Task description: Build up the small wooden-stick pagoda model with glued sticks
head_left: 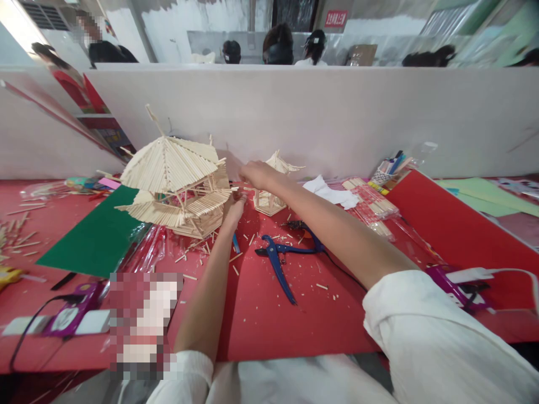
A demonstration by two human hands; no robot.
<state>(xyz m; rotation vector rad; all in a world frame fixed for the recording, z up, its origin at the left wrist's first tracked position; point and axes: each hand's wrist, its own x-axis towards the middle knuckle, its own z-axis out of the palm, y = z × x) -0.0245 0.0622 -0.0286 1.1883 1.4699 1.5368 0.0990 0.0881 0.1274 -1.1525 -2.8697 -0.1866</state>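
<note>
A large pavilion model made of thin wooden sticks (177,185) stands on the red table (261,314), partly over a green sheet (96,235). My left hand (234,209) reaches up to the model's right lower eave, fingers closed near a stick end. My right hand (256,174) is just above it, fingers pinched at a thin stick by the same roof edge. What each pinch holds is too small to name for sure. A smaller stick pavilion (273,188) stands right behind my right hand.
Blue-handled cutters (280,255) lie on the table between my forearms, among scattered stick offcuts. Packs of sticks (374,205) and a white cloth (332,193) lie to the right. Glue guns rest at the left (67,317) and right (458,283). A grey partition (337,118) backs the desk, with people beyond.
</note>
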